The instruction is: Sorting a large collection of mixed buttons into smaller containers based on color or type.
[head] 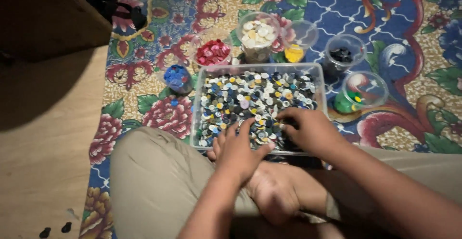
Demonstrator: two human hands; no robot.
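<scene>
Blue buttons cup (177, 77) left of clear button tray (260, 67), left hand (239, 150) spread flat over tray's near edge, right hand (308, 129) curled among mixed buttons (250, 97), grip unclear, green buttons cup (362, 91) right of tray

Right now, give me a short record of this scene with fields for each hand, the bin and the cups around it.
left hand: left hand spread flat on the buttons at the bin's near edge
right hand: right hand fingers curled down into the buttons; whether it grips one is not visible
bin: clear bin full of mixed buttons, on a flowered mat
cups: blue, red, white, yellow, black, green
</scene>
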